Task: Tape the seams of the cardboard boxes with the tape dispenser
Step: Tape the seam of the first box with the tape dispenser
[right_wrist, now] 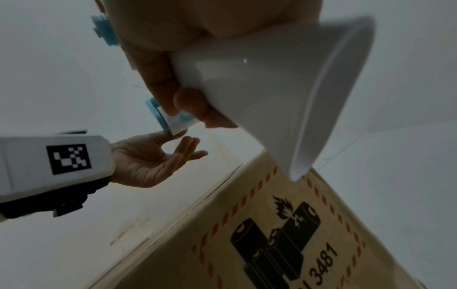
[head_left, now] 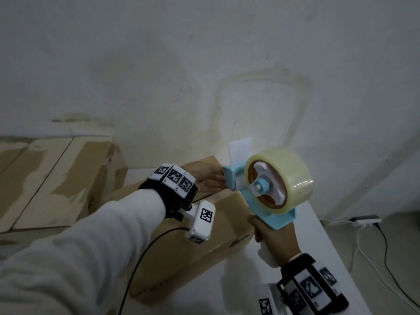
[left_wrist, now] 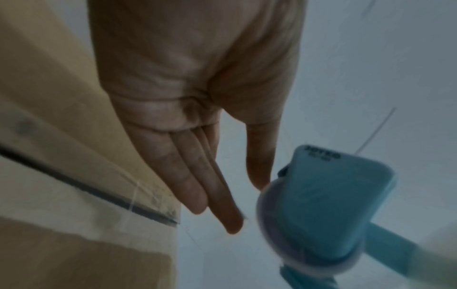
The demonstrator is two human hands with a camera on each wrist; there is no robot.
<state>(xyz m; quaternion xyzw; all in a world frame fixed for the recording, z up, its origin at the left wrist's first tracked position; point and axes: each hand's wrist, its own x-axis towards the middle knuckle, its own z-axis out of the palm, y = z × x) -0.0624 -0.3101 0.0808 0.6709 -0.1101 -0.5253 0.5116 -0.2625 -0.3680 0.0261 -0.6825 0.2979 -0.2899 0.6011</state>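
Fingers of the left hand (head_left: 208, 178) reach out straight and loose, thumb touching the tape dispenser (head_left: 268, 185) nose above the cardboard box (head_left: 200, 242); the right hand (head_left: 271, 237) grips its handle. Loose tape could fold back and stick to itself before it is pinched.

Light-blue tape dispenser (head_left: 261, 196) with white handle, brown cardboard box (head_left: 204, 242), black-and-white wrist markers (head_left: 173, 176)

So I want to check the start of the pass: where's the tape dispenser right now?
In the head view the tape dispenser is right of centre, held up by the right hand above the cardboard box, its front end by the left hand.
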